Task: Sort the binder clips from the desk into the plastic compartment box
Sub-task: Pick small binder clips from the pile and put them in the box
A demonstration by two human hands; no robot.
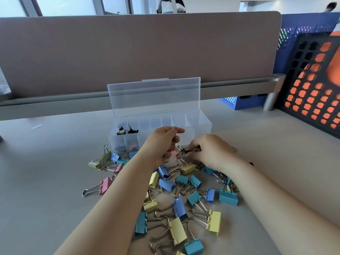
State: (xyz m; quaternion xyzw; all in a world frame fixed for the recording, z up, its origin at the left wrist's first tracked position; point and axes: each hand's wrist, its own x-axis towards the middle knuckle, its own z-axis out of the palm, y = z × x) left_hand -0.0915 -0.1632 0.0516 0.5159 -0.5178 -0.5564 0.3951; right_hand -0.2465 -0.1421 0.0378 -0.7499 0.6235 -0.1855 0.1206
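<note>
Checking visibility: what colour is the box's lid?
The lid is clear, frosted plastic; head view shows it best.

Binder clips [179,207] before box [202,124], few seemingly in left compartments, partition [139,52] behind

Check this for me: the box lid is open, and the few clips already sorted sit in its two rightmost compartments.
Wrong on one point. The head view shows the sorted clips in the two leftmost compartments of the box, not the rightmost. The lid is open, as stated.
</note>
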